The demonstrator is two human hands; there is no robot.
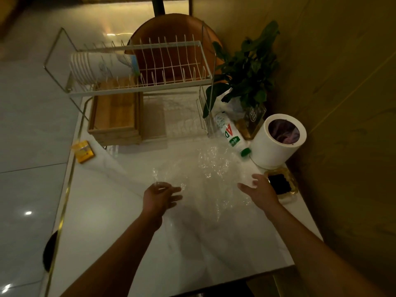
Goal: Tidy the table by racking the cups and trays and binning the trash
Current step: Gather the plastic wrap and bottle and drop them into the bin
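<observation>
A crumpled sheet of clear plastic film (211, 166) lies spread over the middle of the white table (107, 221). My left hand (161, 196) rests at its left edge with fingers apart, touching the film. My right hand (258, 190) hovers at the film's right edge, fingers spread. A white round bin (272, 146) with a purple liner stands at the right. A stack of paper cups (102, 67) lies sideways on the top tier of the white wire rack (171, 61). Wooden trays (115, 118) sit stacked on the lower tier.
A white bottle with a green cap (232, 136) lies beside the bin. A yellow pack (82, 151) sits near the table's left edge. A potted plant (246, 67) and a sign stand at the back right; a glass ashtray (280, 183) is near my right hand.
</observation>
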